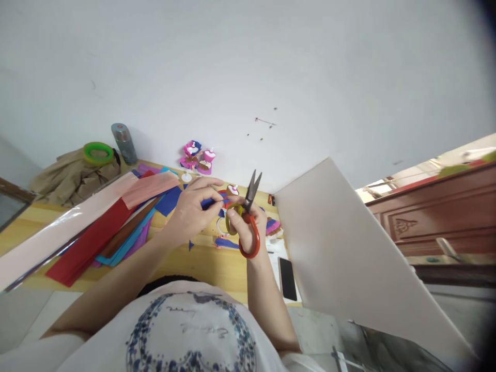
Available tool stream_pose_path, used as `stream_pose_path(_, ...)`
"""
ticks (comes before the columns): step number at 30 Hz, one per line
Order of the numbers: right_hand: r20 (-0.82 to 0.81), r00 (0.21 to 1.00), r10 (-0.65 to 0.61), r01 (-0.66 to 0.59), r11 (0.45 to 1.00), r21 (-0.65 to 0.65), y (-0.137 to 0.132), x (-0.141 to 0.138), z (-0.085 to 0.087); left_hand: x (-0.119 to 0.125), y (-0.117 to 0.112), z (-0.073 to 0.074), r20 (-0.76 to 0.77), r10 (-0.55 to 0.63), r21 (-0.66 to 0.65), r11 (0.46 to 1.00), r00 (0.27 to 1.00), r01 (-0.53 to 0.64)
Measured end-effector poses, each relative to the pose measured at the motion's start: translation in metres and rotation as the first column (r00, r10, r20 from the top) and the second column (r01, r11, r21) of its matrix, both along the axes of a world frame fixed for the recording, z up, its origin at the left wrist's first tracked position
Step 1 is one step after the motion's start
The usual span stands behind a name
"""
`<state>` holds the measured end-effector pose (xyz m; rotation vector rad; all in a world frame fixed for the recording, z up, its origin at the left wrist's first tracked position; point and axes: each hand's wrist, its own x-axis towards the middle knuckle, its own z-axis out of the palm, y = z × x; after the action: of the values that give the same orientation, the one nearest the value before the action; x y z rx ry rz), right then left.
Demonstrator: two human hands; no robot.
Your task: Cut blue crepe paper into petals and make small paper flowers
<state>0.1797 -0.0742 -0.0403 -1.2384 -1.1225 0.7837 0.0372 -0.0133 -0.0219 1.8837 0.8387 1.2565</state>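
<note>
My right hand (250,219) has a pair of scissors (251,204) with red and yellow-green handles hooked in it, the blades slightly apart and pointing up toward the wall. Its fingertips meet a strip of blue paper (209,203) from the right. On the other side, my left hand (194,209) pinches that same blue strip between thumb and fingers. Just behind the hands stands a small piece with a white top and brown paper (232,190). Cut blue paper (227,243) and a white ring (222,226) lie below them on the table.
Coloured paper sheets (93,243) are heaped on the left of the wooden table (182,266). Paper-wrapped pieces (191,155) stand by the wall, near a flask (124,142) and green tape (98,153). A phone (287,279) lies beside a tilted white board (349,248).
</note>
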Motion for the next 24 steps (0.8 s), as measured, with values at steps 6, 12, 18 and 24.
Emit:
stream_pose_path(6, 0.044, 0.999, 0.006, -0.005, 1.0, -0.021, 0.004, -0.004, 0.001, -0.001, 0.0, -0.003, -0.098, -0.058, 0.1, 0.993, 0.994, 0.068)
stream_pose_path(12, 0.006, 1.0, -0.003, 0.003, 1.0, -0.013, 0.003, -0.007, 0.007, -0.002, 0.002, -0.006, -0.138, -0.096, 0.117, 0.987, 0.986, 0.112)
stream_pose_path(18, -0.046, 0.997, -0.063, 0.062, 0.998, -0.029, 0.001, -0.005, 0.006, -0.007, 0.003, -0.006, 0.04, -0.068, -0.11, 0.991, 0.997, 0.072)
stream_pose_path(24, -0.187, 0.976, -0.115, 0.115, 0.993, -0.011, 0.004, -0.004, -0.003, -0.011, 0.002, -0.025, 0.341, 0.118, -0.656, 0.74, 0.933, 0.146)
